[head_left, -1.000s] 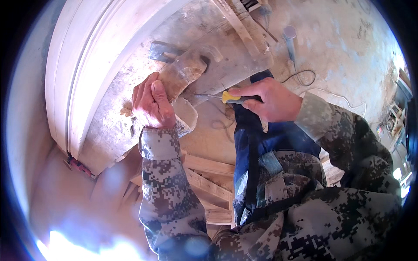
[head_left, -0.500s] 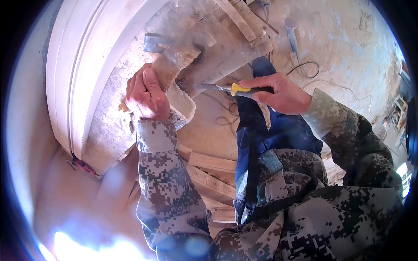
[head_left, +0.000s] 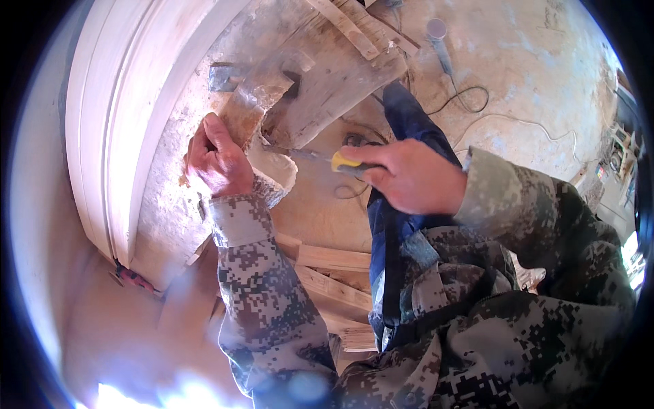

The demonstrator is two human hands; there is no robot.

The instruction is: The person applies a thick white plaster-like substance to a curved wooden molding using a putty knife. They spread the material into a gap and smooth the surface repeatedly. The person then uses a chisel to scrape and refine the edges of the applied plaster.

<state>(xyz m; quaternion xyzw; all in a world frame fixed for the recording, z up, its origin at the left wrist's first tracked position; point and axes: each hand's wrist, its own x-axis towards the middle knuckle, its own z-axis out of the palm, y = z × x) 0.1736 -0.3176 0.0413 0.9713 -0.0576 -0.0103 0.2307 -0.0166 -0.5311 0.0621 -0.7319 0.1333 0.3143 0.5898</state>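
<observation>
My right hand is closed around the yellow-and-black handle of a putty knife. Its thin metal blade points left, and the tip lies by a pale, ragged-edged piece. My left hand is closed at the lower end of a rough brown board with crusted edges, thumb along its side. The fingers' undersides are hidden. Just beyond the board, a grey metal-looking plate lies on the dusty work surface.
Long curved white mouldings stand along the left. Wood strips lie at the far side, and stacked boards sit below my left forearm. A corded grey tool rests on the floor, with a red-and-black tool at lower left.
My right hand has moved left and a little nearer with the putty knife, its back now turned more upward. My left hand keeps its hold; the whole view has shifted slightly.
</observation>
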